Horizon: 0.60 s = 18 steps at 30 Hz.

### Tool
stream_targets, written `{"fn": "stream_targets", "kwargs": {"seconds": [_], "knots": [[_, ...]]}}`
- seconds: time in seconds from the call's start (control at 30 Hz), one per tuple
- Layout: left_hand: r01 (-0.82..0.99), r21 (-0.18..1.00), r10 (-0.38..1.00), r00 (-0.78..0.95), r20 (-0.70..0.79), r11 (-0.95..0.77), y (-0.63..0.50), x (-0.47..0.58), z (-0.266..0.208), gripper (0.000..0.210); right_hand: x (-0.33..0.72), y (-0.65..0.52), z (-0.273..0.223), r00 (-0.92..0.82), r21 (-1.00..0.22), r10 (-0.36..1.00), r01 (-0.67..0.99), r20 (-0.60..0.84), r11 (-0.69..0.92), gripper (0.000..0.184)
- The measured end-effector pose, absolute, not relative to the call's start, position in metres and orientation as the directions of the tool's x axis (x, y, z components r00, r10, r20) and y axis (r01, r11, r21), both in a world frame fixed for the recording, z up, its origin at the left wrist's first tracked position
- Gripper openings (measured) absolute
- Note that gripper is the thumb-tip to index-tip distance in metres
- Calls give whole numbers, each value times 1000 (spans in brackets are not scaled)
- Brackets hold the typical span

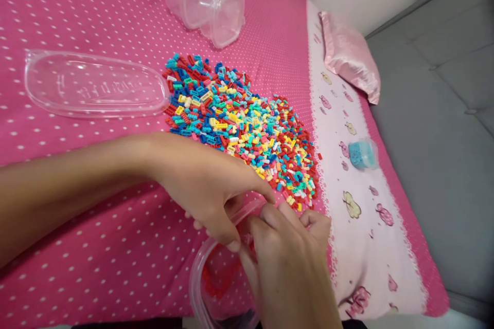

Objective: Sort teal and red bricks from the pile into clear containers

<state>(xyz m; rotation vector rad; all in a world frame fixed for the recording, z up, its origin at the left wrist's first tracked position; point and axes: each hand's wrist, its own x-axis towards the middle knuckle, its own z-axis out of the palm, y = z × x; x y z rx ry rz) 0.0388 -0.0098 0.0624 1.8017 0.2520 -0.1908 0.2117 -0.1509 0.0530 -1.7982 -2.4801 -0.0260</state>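
A clear plastic container (197, 288) with small red building bricks inside is near the bottom of the head view. My left hand (200, 182) reaches in from the left and grips its rim, thumb on the near side and some fingertips showing beyond. My right hand (283, 247) bends over the same rim with its fingers curled; their tips are hidden, so I cannot make out what they hold. Just beyond both hands spreads a large pile of tiny building bricks (239, 123) in red, blue, yellow, green, white and pink.
A long clear plastic lid (96, 85) lies left of the pile. Several empty clear containers (204, 0) stand behind it. To the right are a small tub of blue pieces (363, 154) and a pink pillow (349, 54) on the dotted bedspread (127, 267), beside a grey padded headboard (443, 87).
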Motion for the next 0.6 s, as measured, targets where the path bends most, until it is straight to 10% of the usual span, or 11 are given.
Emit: {"fn": "stream_targets", "kwargs": {"seconds": [0.6], "knots": [[270, 935, 85, 963, -257, -228, -11, 38, 61, 37, 208, -153, 60, -320, -213, 947, 927, -20, 308, 28]]}}
